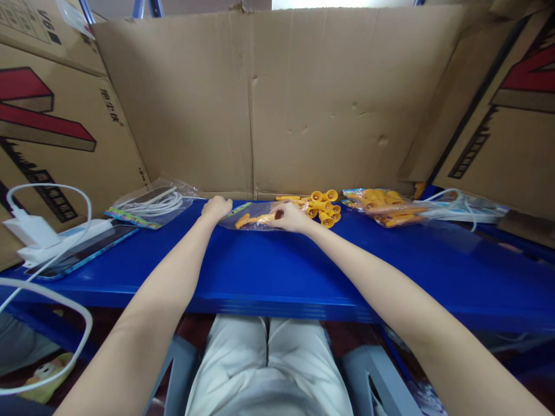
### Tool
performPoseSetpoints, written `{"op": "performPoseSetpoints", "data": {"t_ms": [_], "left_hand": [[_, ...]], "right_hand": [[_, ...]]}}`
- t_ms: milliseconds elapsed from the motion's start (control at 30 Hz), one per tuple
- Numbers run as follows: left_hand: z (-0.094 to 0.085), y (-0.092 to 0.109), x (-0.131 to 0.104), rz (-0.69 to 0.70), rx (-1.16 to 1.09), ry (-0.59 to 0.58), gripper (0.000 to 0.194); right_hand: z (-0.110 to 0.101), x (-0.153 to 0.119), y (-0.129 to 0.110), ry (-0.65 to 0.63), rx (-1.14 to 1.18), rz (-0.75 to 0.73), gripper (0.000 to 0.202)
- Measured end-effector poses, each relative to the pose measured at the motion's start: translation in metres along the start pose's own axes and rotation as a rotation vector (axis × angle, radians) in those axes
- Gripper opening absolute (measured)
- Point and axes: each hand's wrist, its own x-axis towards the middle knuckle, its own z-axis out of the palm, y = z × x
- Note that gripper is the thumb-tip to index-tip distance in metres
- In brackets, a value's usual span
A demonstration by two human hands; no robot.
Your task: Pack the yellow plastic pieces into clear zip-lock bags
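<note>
A clear plastic bag (pixel 230 223) with a coloured printed strip lies on the blue table, with orange-yellow plastic pieces (pixel 245 221) inside. At its left end is my left hand (pixel 215 209), fingers closed on the bag's edge. My right hand (pixel 291 217) is curled at the bag's right end, its fingertips around an orange-yellow plastic piece; the fingers partly hide what they grip. Just beyond and to the right of that hand lies a loose pile of yellow horn-shaped plastic pieces (pixel 326 217), several with their flared mouths turned towards me.
Filled bags of yellow pieces (pixel 385 207) lie on the right. On the left are a bag with a coiled white cable (pixel 162 203), a phone (pixel 87 251) and a white power strip with a charger (pixel 33 232). Cardboard (pixel 303 104) walls the back of the blue table (pixel 269 271).
</note>
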Motion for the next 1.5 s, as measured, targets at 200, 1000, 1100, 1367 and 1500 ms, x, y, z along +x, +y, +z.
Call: {"op": "performPoseSetpoints", "data": {"t_ms": [200, 1000, 1100, 1367, 1500], "left_hand": [[0.001, -0.008, 0.005, 0.0, -0.046, 0.043, 0.033], [-0.001, 0.004, -0.009, -0.176, -0.854, -0.435, 0.044], [0.001, 0.002, -0.005, -0.177, -0.76, -0.382, 0.042], [0.012, -0.002, 0.003, -0.006, -0.455, -0.123, 0.035], [0.017, -0.001, -0.001, 0.119, -0.162, -0.04, 0.054]], "right_hand": [[0.001, 0.0, -0.006, 0.154, 0.024, 0.062, 0.018], [0.006, 0.001, 0.016, -0.012, 0.324, 0.079, 0.015], [0.008, -0.003, 0.017, -0.058, 0.469, 0.178, 0.021], [0.012, -0.004, 0.019, -0.148, 0.422, 0.149, 0.027], [0.01, -0.005, 0.015, -0.186, 0.315, 0.105, 0.032]]}}
